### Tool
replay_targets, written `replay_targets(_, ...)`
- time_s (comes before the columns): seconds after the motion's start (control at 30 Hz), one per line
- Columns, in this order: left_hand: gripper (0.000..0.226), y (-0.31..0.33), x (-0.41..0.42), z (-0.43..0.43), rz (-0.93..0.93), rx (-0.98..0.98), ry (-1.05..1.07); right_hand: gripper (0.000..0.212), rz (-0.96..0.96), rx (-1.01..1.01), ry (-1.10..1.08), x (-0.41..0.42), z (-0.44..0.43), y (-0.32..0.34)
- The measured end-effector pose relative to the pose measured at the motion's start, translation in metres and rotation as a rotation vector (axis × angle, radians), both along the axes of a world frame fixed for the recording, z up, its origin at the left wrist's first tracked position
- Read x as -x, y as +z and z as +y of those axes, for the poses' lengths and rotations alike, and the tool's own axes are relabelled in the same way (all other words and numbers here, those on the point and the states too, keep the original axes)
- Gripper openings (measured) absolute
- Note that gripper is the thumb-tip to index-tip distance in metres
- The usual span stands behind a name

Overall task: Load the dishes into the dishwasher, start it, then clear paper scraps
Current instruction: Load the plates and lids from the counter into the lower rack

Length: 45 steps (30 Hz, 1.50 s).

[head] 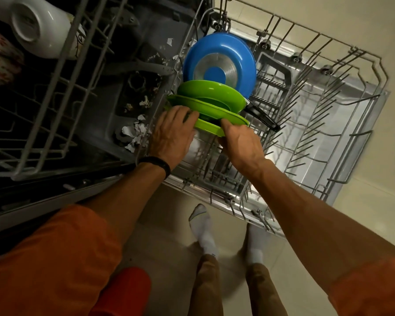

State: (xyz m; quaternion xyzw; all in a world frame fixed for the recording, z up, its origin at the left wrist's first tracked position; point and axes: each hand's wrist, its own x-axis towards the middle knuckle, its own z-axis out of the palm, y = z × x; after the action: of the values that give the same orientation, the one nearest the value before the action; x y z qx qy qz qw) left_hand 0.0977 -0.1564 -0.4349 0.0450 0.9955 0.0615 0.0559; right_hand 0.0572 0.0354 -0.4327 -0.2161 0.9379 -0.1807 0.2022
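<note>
Pale tile floor (169, 224) under our socks, dishwasher wide open, and we're looking straight down into it. Far left, the upper rack (55, 87) is slid out with a white mug (43, 26) lying on its side and a flowery cup (0, 58) next to it. Just right of that we can see the bottom of the tub, and it's littered with paper scraps (135, 133), most of them clumped around the round bit in the floor of the tub.

Then our hands. Our left hand (171, 131) has its fingers curled over the left edge of the green plate (205, 127), and our right hand (240, 142) pinches the right edge, thumb on top and fingers underneath. The plate stands on edge near the front-left of the lower rack (328, 110), which is pulled out over the door. Behind it, touching or nearly so, is another green dish (210, 92), then the blue pan (219, 58) with its black handle (262, 118) poking out to the right.

We reckon we're seating the plate between the prongs. Can't tell if the bottom edge is in a slot yet, so letting go too soon could tip it onto the dish behind. Also those scraps: run a cycle with them down there and they'll likely turn to mush and clog the drain.
</note>
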Motion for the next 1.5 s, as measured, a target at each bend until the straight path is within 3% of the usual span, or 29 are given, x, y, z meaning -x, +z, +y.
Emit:
replay_targets(0.27, 0.072, 0.009, -0.030, 0.001, -0.054, 0.026, 0.038, 0.076, 0.149, -0.075, -0.006, -0.047, 0.018, 0.022)
replay_targets(0.43, 0.086, 0.001, -0.037, -0.012, -0.160, 0.061, 0.059, 0.075, 0.124, -0.130, 0.033, -0.060, 0.016, 0.017)
replay_targets(0.67, 0.068, 0.022, -0.025, 0.004, -0.147, 0.062, 0.092, 0.067, 0.055, -0.170, 0.079, -0.049, 0.013, 0.032)
replay_targets(0.87, 0.075, 0.066, -0.027, 0.027, -0.217, 0.127, 0.044, 0.071, -0.019, -0.178, 0.119, -0.050, 0.019, 0.079)
replay_targets(1.13, 0.073, 0.200, -0.049, 0.070, -0.171, 0.108, 0.154, 0.076, -0.023, -0.158, 0.132, -0.049, 0.045, 0.227)
replay_targets(1.27, 0.070, 0.284, -0.064, 0.093, -0.182, 0.052, 0.205, 0.067, 0.039, -0.111, 0.136, -0.051, 0.058, 0.312)
replay_targets(1.5, 0.068, 0.432, -0.102, 0.110, -0.040, 0.046, 0.313, 0.064, 0.145, -0.007, 0.153, -0.073, 0.076, 0.454)
